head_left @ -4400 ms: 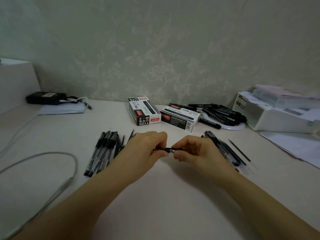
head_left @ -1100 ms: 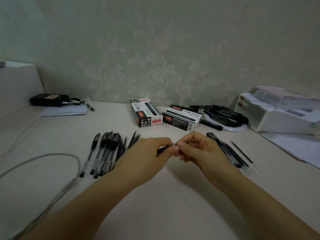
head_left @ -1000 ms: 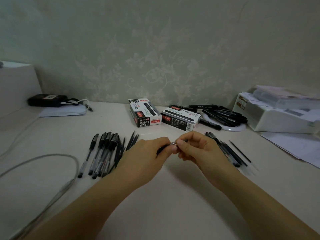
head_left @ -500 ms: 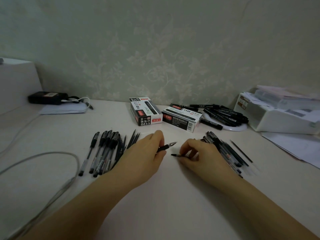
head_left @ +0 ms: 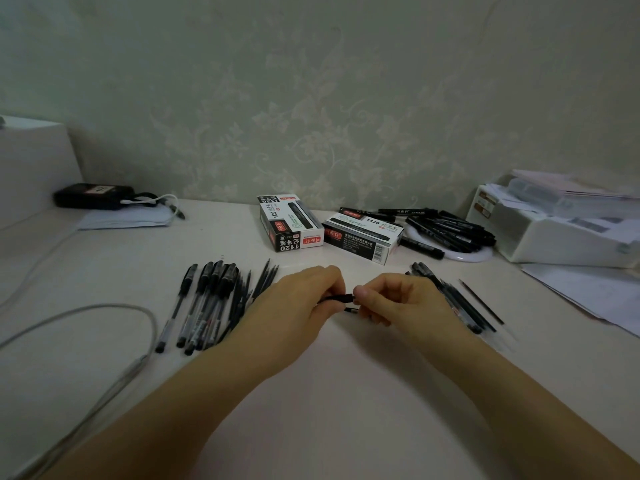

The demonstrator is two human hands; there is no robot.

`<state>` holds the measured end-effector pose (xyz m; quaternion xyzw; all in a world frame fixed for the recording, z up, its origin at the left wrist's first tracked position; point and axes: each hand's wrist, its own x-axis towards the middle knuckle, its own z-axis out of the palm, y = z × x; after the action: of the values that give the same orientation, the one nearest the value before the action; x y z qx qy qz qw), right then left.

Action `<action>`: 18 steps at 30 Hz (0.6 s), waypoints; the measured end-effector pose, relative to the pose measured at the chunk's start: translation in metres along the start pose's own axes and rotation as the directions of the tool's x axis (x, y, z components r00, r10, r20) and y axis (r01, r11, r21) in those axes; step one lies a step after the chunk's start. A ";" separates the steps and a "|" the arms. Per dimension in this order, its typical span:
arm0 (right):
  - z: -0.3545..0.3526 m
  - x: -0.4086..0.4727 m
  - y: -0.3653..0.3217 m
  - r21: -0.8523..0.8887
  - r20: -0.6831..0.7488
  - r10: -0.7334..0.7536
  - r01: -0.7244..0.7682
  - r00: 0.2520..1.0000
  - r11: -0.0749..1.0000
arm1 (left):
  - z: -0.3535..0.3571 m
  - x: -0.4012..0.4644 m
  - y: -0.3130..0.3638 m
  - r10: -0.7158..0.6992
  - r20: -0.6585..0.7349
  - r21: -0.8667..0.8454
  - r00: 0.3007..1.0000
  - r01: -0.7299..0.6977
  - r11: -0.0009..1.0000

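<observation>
My left hand [head_left: 298, 306] grips a black pen [head_left: 337, 298] by its barrel at the middle of the table. My right hand [head_left: 398, 303] pinches the pen's front end with thumb and forefinger. A small dark part [head_left: 351, 310] shows just below, at my right fingers. A row of assembled black pens [head_left: 204, 303] lies to the left of my left hand. Another group of pens and thin refills [head_left: 460, 303] lies to the right of my right hand.
Two pen boxes [head_left: 291, 223] [head_left: 363, 233] stand behind my hands. A white plate with black markers [head_left: 450, 233] sits at the back right, next to a white paper tray [head_left: 554, 233]. A grey cable [head_left: 104, 313] loops at the left; a black device [head_left: 93, 195] lies far left.
Half a second ago my hands were apart, the right one down at the table on a small part. Now the right hand has come back up to the pen's front end.
</observation>
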<state>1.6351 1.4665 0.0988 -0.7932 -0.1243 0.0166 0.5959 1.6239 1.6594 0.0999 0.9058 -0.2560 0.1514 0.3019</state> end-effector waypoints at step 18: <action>-0.004 0.001 -0.001 -0.054 -0.031 0.003 -0.005 1.000 0.999 | 0.001 -0.001 0.003 -0.092 0.061 -0.054 0.994 0.095 0.994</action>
<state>1.6363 1.4635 0.1013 -0.8093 -0.1138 0.0022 0.5762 1.6211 1.6571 0.1006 0.9118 -0.2263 0.1029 0.3268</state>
